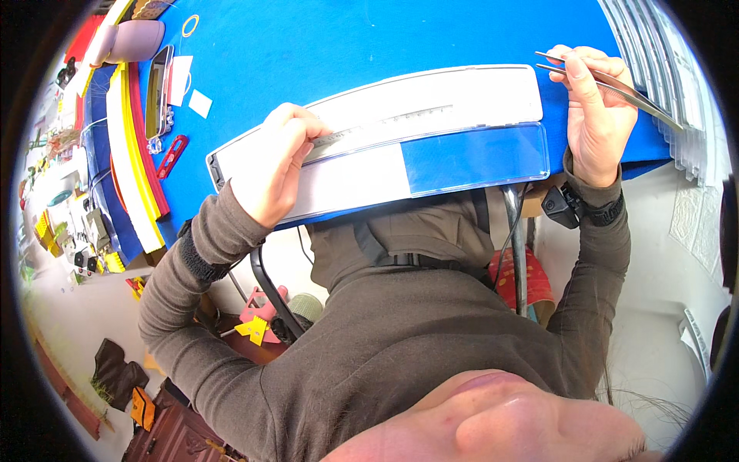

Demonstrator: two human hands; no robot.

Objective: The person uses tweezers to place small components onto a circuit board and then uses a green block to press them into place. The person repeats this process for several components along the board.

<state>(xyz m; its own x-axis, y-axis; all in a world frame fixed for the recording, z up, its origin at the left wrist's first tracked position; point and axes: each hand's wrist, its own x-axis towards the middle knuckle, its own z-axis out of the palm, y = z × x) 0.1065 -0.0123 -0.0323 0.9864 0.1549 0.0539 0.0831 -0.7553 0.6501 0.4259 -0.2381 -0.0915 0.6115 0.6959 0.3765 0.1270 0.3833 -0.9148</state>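
My left hand [280, 159] is at the left part of a long, open plastic case [491, 86], thumb and fingers closed on the end of a narrow ruler [398, 120] with dark markings. The ruler lies slantwise over the case's white part. Along the near side, the case's transparent part [479, 156] shows blue cloth through its right half and white beneath or in its left half. My right hand [600, 110] is raised beyond the case's right end and holds metal tweezers [612, 84], their tips apart and pointing left, with nothing visible between them.
Blue cloth [404, 34] covers the table. At left lie a phone-like object [159, 92], white paper pieces [200, 103], a red slotted piece [172, 156], a yellow ring [190, 26] and long yellow, white and red strips [135, 144]. Stacked clear plastic cases [664, 69] stand at right.
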